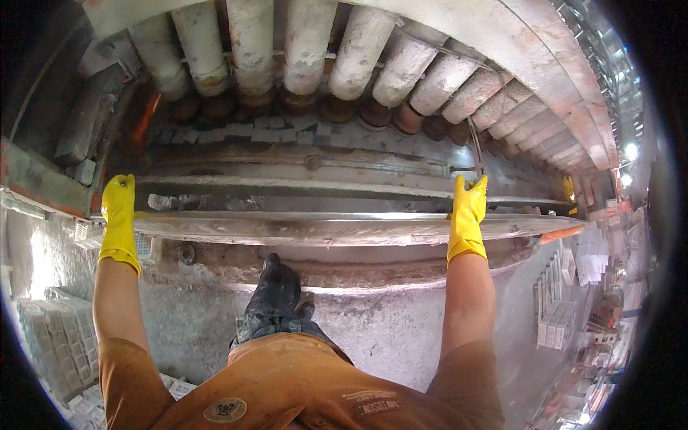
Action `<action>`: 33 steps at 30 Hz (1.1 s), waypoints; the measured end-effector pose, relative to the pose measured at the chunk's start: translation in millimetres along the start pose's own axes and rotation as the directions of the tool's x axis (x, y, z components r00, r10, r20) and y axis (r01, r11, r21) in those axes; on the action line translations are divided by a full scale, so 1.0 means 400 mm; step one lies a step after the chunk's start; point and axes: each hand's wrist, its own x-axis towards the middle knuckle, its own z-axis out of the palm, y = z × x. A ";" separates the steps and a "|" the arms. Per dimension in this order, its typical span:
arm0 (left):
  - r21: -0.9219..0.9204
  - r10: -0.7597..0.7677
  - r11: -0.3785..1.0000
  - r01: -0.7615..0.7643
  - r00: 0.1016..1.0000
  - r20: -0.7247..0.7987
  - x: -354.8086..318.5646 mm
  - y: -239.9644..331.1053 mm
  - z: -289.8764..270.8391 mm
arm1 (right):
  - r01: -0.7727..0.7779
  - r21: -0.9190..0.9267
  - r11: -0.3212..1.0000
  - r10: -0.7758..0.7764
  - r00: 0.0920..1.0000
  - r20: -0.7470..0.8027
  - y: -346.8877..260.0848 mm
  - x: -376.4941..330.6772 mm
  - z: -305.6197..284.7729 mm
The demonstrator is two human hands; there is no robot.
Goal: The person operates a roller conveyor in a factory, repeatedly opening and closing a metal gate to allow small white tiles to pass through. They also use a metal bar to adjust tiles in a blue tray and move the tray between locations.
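Observation:
Both my hands wear yellow rubber gloves and reach forward, far apart, over a long pale beam (301,231) that runs across in front of me. My left hand (120,201) is at the beam's left end, its fingers curled closed; what they hold, if anything, is hidden. Toward the beam's right part, my right hand (469,208) is also closed, thumb and forefinger slightly apart at the top. A thin dark cord or rod (476,147) comes down to those fingertips; whether it is gripped I cannot tell. Beyond the beam lies a narrower pale rail (294,185).
A row of thick, whitish cylinders (308,50) stands across the far side under a curved pale frame (559,79). A ledge (373,271) lies below the beam, by my dark boot (271,269). White stacked blocks (54,344) stand at left; white crates (555,322) at right.

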 end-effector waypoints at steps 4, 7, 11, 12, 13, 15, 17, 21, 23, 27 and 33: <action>0.043 -0.007 0.999 0.006 1.000 0.027 -0.005 -0.014 0.007 | 0.003 0.007 1.000 -0.003 1.000 -0.017 0.001 -0.013 -0.012; 0.003 0.027 1.000 -0.028 0.999 0.024 -0.004 -0.088 0.033 | 0.017 0.044 0.999 -0.016 0.999 -0.029 0.006 -0.040 -0.020; -0.003 0.004 1.000 -0.004 0.999 0.034 -0.039 -0.102 0.030 | 0.037 0.053 0.998 -0.035 0.999 -0.026 0.035 -0.070 -0.042; 0.006 0.022 1.000 -0.022 1.000 0.007 -0.052 -0.103 0.026 | 0.032 0.056 0.998 -0.031 0.999 -0.023 0.041 -0.078 -0.046; 0.013 0.041 0.999 -0.041 0.999 -0.020 -0.064 -0.095 0.019 | 0.027 0.059 0.998 -0.026 0.999 -0.022 0.044 -0.084 -0.051; -0.010 0.015 1.000 -0.015 1.000 -0.015 -0.094 -0.085 0.000 | 0.012 0.054 0.998 -0.011 1.000 -0.025 0.058 -0.095 -0.052; -0.041 -0.008 0.999 0.008 1.000 -0.004 -0.118 -0.072 -0.018 | -0.001 0.038 0.999 0.003 0.999 -0.043 0.074 -0.102 -0.053; -0.079 -0.014 0.997 0.013 1.000 -0.010 -0.147 -0.070 -0.030 | 0.010 0.070 0.997 -0.005 0.998 -0.070 0.116 -0.107 -0.032; -0.085 -0.010 0.996 0.008 1.000 -0.017 -0.156 -0.070 -0.035 | 0.019 0.094 0.995 -0.013 0.998 -0.062 0.135 -0.108 -0.027; -0.090 -0.021 0.996 0.021 1.000 -0.004 -0.172 -0.069 -0.042 | 0.011 0.083 0.996 -0.006 0.999 -0.054 0.150 -0.113 -0.030; -0.089 -0.026 0.996 0.026 1.000 -0.005 -0.185 -0.081 -0.050 | 0.001 0.136 0.991 0.004 0.999 -0.037 0.141 -0.134 -0.057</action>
